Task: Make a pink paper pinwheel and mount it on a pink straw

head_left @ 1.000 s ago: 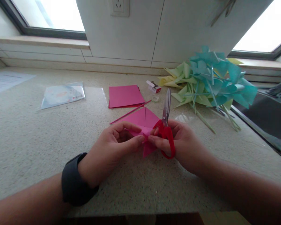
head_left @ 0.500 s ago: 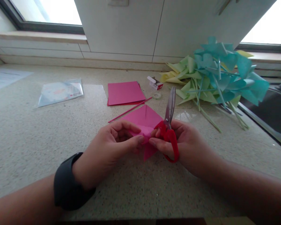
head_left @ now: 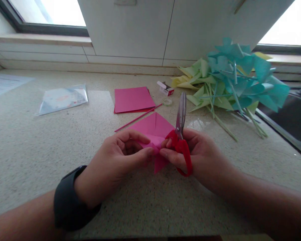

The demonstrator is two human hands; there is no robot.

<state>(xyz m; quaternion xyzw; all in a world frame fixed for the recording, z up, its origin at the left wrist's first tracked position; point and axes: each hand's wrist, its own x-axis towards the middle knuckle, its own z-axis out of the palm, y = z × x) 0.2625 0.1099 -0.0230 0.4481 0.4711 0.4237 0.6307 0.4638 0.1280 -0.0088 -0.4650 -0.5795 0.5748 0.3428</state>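
Between my hands is a pink paper (head_left: pixel 157 124) with a slit at its far corner and its near part bunched up. My left hand (head_left: pixel 122 152) pinches the bunched part between thumb and fingers. Opposite it, the thumb and fingertips of my right hand (head_left: pixel 199 152) pinch the same paper. Red-handled scissors (head_left: pixel 182 144) hang on my right hand as well, blades together and pointing away from me. My fingers hide the middle of the fold. Just beyond the paper lies a thin pink stick (head_left: pixel 137 117).
A stack of pink paper squares (head_left: pixel 134 99) lies behind the stick, near a roll of clear tape (head_left: pixel 167 101) and a small open box (head_left: pixel 165 88). Blue and green paper flowers (head_left: pixel 235 80) are heaped right, by a sink (head_left: pixel 281 129). A plastic sleeve (head_left: pixel 62 99) lies left.
My left thumb and fingers have shifted very slightly on the bunched paper. My right hand, still holding the scissors, is nearly unmoved.
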